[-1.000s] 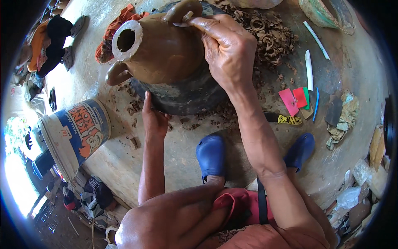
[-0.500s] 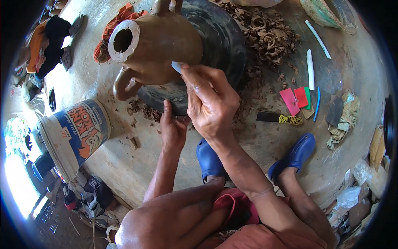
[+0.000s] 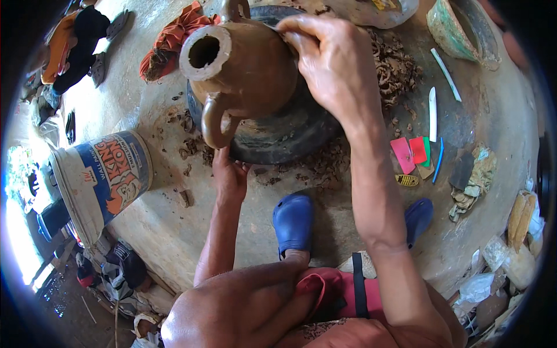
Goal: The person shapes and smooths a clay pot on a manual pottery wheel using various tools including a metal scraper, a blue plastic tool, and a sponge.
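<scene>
A brown clay pot (image 3: 255, 64) with looped handles and a narrow open neck (image 3: 204, 53) stands on a dark potter's wheel (image 3: 278, 142), its neck toward the far left. My right hand (image 3: 339, 64) is at the pot's far right side, thumb and fingers pinched against the wall. The small grey scraper seen in this pinch half a second ago is hidden now. Below the near handle (image 3: 217, 124), my left hand (image 3: 230, 178) is at the wheel's near rim with its thumb up. Its other fingers curl under the edge, partly out of sight.
Clay shavings (image 3: 394, 72) are heaped right of the wheel. White strips (image 3: 433, 116), coloured flat pieces (image 3: 401, 153) and a yellow handle (image 3: 407, 180) lie on the floor. A paint bucket (image 3: 110, 174) stands left, an orange cloth (image 3: 177, 35) far left, a greenish basin (image 3: 458, 32) far right.
The pot has turned with the wheel, its neck and near handle shifting right. My right hand has moved away and to the right along the pot. My left hand has slid slightly left.
</scene>
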### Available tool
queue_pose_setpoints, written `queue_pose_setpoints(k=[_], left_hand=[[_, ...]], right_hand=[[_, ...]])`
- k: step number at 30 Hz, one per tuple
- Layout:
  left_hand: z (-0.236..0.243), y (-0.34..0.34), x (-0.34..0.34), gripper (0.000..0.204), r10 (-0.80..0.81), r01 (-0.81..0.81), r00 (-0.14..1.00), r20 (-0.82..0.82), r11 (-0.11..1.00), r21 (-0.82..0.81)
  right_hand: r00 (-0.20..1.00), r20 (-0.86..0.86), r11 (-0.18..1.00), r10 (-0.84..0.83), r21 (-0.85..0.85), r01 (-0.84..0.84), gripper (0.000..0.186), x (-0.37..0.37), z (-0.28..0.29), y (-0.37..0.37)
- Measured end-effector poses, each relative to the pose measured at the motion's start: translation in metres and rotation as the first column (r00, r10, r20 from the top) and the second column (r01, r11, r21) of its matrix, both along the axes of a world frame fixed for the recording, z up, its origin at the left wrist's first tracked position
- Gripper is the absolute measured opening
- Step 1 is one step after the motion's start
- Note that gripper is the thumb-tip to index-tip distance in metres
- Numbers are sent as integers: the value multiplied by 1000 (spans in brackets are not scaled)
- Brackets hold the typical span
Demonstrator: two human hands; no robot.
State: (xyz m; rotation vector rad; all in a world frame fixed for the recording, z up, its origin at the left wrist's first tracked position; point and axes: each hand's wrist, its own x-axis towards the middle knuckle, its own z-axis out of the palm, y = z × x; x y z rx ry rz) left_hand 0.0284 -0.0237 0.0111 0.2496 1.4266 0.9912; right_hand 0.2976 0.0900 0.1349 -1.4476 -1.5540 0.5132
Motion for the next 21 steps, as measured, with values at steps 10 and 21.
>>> queue_pose_setpoints(k=[10, 21], left_hand=[[-5, -28, 18, 57, -47, 53, 995, 86, 997, -61], [9, -33, 37, 64, -79, 92, 990, 118, 990, -110]], right_hand=[[978, -176, 972, -112, -224, 71, 12, -38, 70, -14], [829, -519, 975, -208, -174, 136, 18, 1, 38, -2]])
